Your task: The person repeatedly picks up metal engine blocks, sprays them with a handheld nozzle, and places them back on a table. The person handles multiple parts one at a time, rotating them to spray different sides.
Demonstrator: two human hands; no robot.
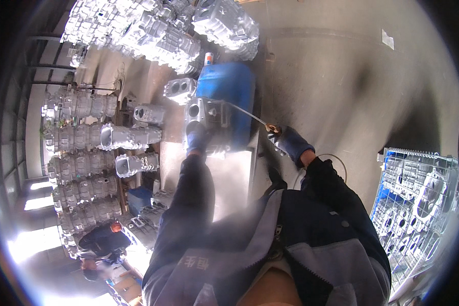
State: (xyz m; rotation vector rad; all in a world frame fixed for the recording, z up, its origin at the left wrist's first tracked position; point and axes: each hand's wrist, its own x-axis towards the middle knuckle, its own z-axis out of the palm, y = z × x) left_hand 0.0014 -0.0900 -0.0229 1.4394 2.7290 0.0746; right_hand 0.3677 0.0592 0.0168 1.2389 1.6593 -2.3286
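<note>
A silvery cast metal housing (209, 113) with round openings rests on the bench, partly over a blue plastic container (227, 79). My left hand (196, 138), in a blue glove, grips the housing's near left side; its fingertips are blurred. To the right of the bench, my right hand (290, 143), also gloved, is closed around an air blow gun (273, 129) with a brass-coloured part. From it a long thin tube reaches left to the housing's upper right side. Where the tube ends is hard to make out.
Stacked castings (137, 30) crowd the far left, and more housings (81, 137) stand in rows at left. A hose (346, 171) loops near my right forearm. At right stands a wire cage (418, 204) of metal parts. Another person (104, 242) is at the lower left.
</note>
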